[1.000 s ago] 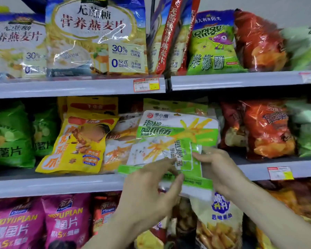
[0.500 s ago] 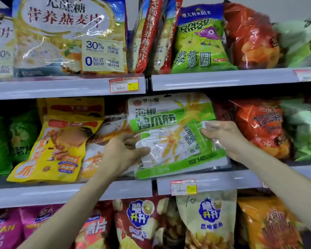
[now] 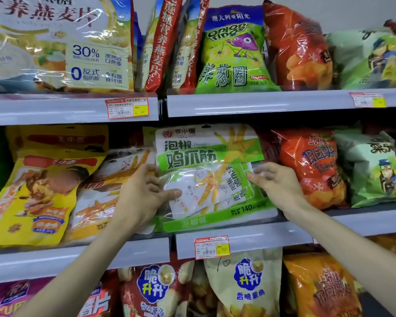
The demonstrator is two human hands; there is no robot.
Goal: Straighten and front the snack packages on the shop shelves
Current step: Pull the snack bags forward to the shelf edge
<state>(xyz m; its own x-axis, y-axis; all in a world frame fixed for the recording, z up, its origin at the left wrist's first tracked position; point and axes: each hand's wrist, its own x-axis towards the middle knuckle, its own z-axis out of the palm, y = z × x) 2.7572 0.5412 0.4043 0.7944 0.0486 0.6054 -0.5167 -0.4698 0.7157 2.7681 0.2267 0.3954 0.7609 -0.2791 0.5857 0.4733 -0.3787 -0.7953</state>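
A green-and-white chicken-feet snack package (image 3: 209, 177) stands nearly upright on the middle shelf (image 3: 242, 242), facing out. My left hand (image 3: 144, 193) grips its left edge, thumb across the clear front window, fingers behind. My right hand (image 3: 276, 181) pinches the package's right edge at mid height. To the left of it lean an orange-and-white package (image 3: 103, 197) and a yellow package (image 3: 39, 197), both tilted.
Orange chip bags (image 3: 311, 165) and pale green bags (image 3: 373, 170) stand right of the package. The top shelf holds oat bags (image 3: 62, 42) and a green onion-ring bag (image 3: 234, 51). Below are more snack bags (image 3: 245, 284). Price tags (image 3: 212, 247) are clipped on the shelf rails.
Both hands lifted the green package from below the shelf edge up onto the middle shelf and stood it more upright. The view moved closer.
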